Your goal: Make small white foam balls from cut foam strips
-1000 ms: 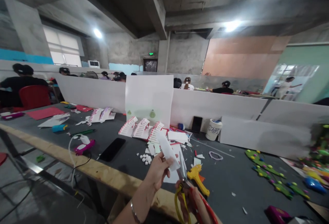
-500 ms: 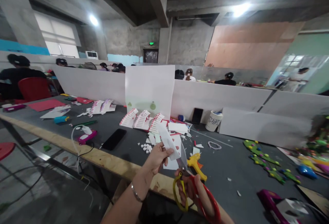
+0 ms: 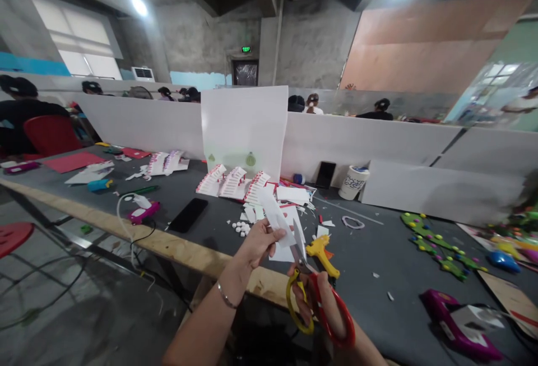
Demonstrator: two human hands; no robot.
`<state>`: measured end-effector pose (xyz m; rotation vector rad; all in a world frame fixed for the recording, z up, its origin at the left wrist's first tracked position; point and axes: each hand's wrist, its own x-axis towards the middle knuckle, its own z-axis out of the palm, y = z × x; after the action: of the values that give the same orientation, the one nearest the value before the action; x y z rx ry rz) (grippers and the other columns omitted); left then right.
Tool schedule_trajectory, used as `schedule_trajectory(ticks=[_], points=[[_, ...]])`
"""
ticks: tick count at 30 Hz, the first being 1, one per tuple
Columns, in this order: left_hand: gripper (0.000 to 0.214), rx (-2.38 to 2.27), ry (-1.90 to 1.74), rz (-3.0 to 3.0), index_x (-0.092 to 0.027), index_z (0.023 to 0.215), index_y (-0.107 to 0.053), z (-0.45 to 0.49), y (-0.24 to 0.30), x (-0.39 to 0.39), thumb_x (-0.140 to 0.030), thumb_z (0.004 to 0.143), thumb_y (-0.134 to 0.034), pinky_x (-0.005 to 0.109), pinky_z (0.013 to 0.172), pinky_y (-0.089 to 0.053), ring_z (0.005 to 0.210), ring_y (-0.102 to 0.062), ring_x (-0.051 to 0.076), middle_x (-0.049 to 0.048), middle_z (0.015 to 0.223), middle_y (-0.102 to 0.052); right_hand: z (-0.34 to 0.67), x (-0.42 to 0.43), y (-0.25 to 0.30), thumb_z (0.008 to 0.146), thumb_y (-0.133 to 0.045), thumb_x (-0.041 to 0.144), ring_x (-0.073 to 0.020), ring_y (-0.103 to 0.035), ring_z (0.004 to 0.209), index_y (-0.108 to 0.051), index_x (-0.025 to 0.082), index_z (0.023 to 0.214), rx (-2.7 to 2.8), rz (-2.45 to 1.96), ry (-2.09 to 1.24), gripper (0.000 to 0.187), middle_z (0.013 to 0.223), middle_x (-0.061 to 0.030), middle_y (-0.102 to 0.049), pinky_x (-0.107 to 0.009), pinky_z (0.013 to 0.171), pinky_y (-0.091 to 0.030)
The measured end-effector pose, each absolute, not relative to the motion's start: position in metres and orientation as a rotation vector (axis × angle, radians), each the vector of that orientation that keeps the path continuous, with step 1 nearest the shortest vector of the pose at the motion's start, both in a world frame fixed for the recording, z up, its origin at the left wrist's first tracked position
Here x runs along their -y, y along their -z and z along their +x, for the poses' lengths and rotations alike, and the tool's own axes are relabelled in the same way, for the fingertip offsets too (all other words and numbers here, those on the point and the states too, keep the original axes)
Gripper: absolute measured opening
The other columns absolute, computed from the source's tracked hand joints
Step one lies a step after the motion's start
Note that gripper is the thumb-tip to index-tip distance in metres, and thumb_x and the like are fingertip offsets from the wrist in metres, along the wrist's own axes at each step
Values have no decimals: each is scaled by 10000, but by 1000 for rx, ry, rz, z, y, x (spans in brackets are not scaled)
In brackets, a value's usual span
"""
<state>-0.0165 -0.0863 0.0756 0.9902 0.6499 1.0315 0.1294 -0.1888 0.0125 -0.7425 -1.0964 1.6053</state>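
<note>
My left hand [image 3: 261, 241] pinches a strip of white paper [image 3: 275, 217] above the table's front edge. In my right hand [image 3: 323, 299] is a pair of scissors [image 3: 301, 254] with one red and one yellow handle; its blades are parted at the right side of the strip. Whether they touch the paper I cannot tell. Behind the strip lie white paper pieces [image 3: 290, 195]. Small white round pieces [image 3: 241, 228] sit left of my left hand. Several folded white pieces with red edges [image 3: 232, 182] stand farther back. A yellow glue gun [image 3: 323, 255] rests beside the scissors.
A black phone [image 3: 189, 214] lies to the left. Another phone [image 3: 325, 175] and a paper cup [image 3: 353, 182] stand by the white partition [image 3: 361, 136]. Purple power strips [image 3: 458, 327] trail cables. Green felt shapes [image 3: 437, 245] lie at right. People sit beyond the partition.
The camera view has tilted down slightly, so the table's things appear higher. Both hands keep their grips, with the strip and scissors in nearly the same relation.
</note>
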Motion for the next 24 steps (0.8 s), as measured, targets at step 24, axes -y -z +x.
schedule_trajectory(ticks=[24], points=[[572, -647, -980, 924, -82, 916, -720, -9, -64, 67, -418, 485, -890, 259, 574, -490, 591, -628, 145, 95, 769, -724, 126, 190, -15, 853, -368, 720, -75, -345, 375, -530, 203, 1063, 1113, -882, -1442, 580, 541, 63, -432, -213, 372, -293]])
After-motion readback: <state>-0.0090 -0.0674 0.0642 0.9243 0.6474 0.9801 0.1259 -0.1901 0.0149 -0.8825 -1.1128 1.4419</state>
